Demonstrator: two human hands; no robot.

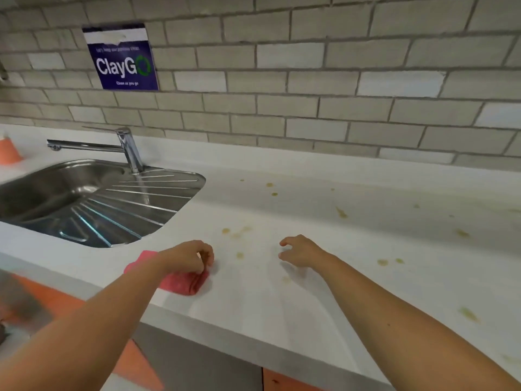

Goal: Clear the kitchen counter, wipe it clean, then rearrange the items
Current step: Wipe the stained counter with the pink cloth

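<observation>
A folded pink cloth (184,283) lies on the white counter (282,306) near its front edge, just right of the sink. My left hand (191,256) is over the cloth, its fingertips pinching the cloth's right end. My right hand (300,251) hovers a little to the right above the bare counter, fingers curled and apart, holding nothing. Yellowish stains (239,232) dot the counter in front of both hands and further right (389,261).
A steel sink with a ribbed drainboard (112,210) and a faucet (127,148) is set into the counter at left. An orange object (10,152) stands at the far left edge. A blue sign (122,59) hangs on the tiled wall. Orange cabinet fronts (135,359) lie below.
</observation>
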